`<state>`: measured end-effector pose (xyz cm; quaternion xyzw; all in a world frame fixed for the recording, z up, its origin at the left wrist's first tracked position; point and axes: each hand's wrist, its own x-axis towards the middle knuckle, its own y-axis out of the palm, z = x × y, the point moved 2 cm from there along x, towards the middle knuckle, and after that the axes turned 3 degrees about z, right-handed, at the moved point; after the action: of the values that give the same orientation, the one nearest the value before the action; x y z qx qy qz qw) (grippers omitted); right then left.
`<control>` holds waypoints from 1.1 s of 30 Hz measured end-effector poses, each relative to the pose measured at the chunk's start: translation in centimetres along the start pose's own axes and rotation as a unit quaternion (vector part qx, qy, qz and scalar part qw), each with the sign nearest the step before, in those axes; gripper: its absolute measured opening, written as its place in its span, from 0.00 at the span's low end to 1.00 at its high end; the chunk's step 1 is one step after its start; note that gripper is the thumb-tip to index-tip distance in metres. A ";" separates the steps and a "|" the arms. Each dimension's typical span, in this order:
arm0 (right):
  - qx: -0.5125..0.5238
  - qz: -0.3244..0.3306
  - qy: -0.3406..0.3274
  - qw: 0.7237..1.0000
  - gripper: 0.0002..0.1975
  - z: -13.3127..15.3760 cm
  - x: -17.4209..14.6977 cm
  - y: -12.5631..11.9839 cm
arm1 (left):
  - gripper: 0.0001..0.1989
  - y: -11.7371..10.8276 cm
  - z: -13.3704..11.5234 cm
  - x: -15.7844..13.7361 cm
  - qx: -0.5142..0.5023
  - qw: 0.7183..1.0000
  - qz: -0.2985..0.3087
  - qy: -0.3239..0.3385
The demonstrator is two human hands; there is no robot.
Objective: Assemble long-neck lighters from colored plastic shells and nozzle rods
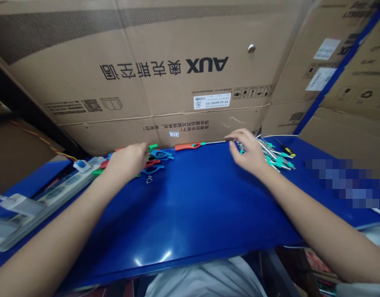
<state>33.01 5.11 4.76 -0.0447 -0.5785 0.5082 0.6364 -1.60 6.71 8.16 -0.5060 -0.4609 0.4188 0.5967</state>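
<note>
My left hand [132, 161] is curled down over a pile of blue, red and green plastic lighter handles [160, 154] at the left back of the blue table. Its fingertips are hidden, so what they close on does not show. My right hand [248, 152] is at the right back, thumb and fingers apart, beside a heap of metal lighter tubes with teal ends [278, 159]. Small springs seem to lie behind its fingers, partly covered. Between the hands, along the back edge, lies an orange long-reach lighter [186, 147] with its metal tube pointing right.
A power strip [61, 187] with plugs runs along the left side. A black and yellow screwdriver [285, 147] lies beyond the tubes. Small wire pieces [149, 179] rest near the handles. A cardboard wall [165, 95] closes off the back of the blue table [190, 214].
</note>
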 end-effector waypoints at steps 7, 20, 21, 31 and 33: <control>0.156 0.341 -0.174 0.911 0.13 8.2 -1.2 3.1 | 0.11 3.0 -10.9 -7.1 0.000 0.970 0.004 0.242; 0.178 0.468 -0.121 0.857 0.17 7.4 -2.4 2.9 | 0.29 3.7 -4.7 -6.5 -0.218 0.922 0.064 0.314; 0.179 0.470 -0.122 0.856 0.16 7.4 -2.5 3.2 | 0.29 4.2 -4.3 -6.3 -0.228 0.922 0.062 0.307; 0.159 0.471 -0.094 0.863 0.08 5.7 -2.8 4.1 | 0.15 7.0 -5.6 -6.1 -0.317 0.904 0.029 0.285; 0.150 0.471 -0.069 0.867 0.10 5.3 -2.6 4.1 | 0.16 7.1 -5.7 -6.1 -0.325 0.905 0.031 0.272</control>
<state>26.94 2.43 2.06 -0.1802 -0.4481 0.8300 0.2791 2.39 0.56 0.03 -0.7799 -0.3758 0.1104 0.4883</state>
